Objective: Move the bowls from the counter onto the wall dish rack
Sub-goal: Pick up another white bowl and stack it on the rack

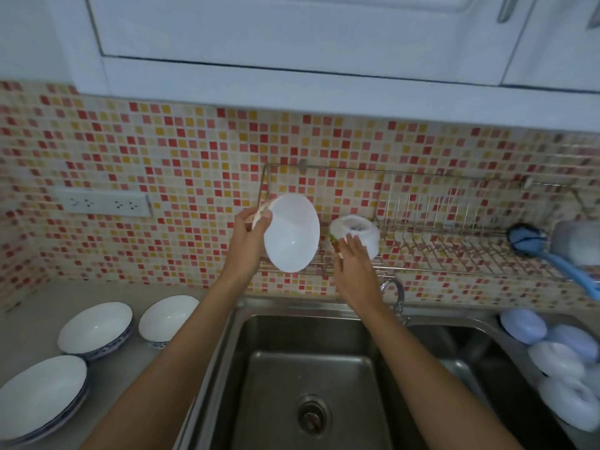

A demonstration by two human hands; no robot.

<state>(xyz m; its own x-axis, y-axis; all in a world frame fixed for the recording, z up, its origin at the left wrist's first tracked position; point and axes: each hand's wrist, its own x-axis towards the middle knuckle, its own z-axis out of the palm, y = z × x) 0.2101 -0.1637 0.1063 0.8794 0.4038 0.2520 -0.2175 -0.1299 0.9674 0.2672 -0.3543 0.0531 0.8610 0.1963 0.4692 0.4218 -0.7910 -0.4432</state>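
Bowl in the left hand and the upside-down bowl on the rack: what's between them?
Nothing solid: in the head view, only rack wires and tiled wall show between the tilted bowl and the upside-down bowl.

— Where does the camera sit?
— 1 wide-angle head view, looking forward and down over the sink [311, 378].
— How near?
— Arm's reach from the wall dish rack [454, 241] on the tiled wall [181, 157].
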